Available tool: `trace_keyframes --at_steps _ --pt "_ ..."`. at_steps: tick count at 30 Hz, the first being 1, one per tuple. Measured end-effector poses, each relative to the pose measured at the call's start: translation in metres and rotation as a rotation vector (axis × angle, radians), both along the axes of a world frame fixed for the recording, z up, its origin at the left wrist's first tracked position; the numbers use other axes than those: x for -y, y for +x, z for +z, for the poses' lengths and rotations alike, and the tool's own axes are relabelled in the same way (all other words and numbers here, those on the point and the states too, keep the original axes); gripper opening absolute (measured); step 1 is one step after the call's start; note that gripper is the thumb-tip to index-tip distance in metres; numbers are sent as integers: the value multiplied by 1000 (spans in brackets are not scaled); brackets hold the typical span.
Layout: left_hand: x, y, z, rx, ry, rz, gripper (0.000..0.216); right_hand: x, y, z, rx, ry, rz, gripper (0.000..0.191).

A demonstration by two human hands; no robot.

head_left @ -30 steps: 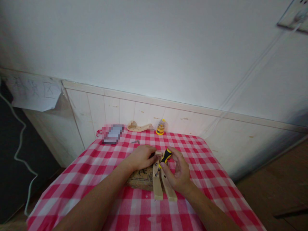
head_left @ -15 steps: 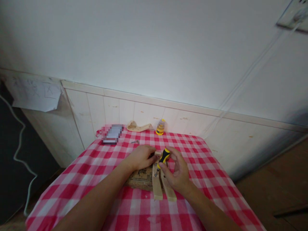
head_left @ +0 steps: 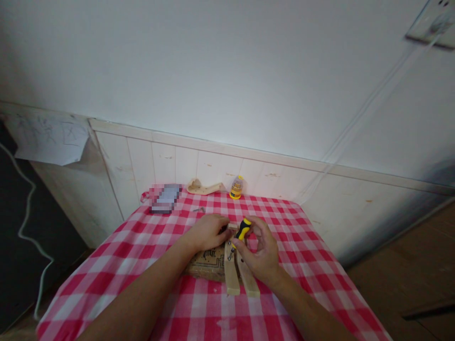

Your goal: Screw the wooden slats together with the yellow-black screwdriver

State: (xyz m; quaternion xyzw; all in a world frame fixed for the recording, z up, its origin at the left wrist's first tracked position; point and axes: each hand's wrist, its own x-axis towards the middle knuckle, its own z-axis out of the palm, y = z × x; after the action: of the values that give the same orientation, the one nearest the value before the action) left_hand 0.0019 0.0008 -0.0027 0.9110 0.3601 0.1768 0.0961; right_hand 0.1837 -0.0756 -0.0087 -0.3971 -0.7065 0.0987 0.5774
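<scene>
Between the fingers and thumb of my right hand (head_left: 262,250) is a yellow-and-black screwdriver (head_left: 243,229). It slants down, and its tip meets a screw in the pale wooden piece (head_left: 232,276). This piece has two curved legs that point toward me, with screws in the left leg. My left hand (head_left: 209,232) is closed at the far end of the wooden piece, its fingertips partly hidden. Under the piece lies a flat brown block (head_left: 205,266) with black printed marks, partly covered by my left hand.
A red-and-white checked cloth (head_left: 199,310) covers the table. Toward the wall are a phone (head_left: 166,198), partly pixelated, some small metal pieces (head_left: 199,209), another curved wooden part (head_left: 205,189) and a clear bit case with a yellow base (head_left: 236,187). A white wall stands directly behind.
The view has shifted very slightly. My right hand still grips the screwdriver at the same screw, with its handle turned a little; my left hand keeps its place.
</scene>
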Motion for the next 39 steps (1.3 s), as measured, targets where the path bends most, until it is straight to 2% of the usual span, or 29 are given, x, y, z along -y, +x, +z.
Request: trace_keyframes --at_steps 10,19,26,39 --pt "1 0 3 -26 13 5 27 -7 0 1 -46 52 -158 51" --pt "2 -1 4 -28 5 19 24 -9 2 -2 -3 14 -133 52" --pt "0 1 1 -24 16 14 21 -10 3 -2 3 -27 -39 55" --pt "0 0 1 -28 26 8 23 -12 0 0 -89 -57 -71 50"
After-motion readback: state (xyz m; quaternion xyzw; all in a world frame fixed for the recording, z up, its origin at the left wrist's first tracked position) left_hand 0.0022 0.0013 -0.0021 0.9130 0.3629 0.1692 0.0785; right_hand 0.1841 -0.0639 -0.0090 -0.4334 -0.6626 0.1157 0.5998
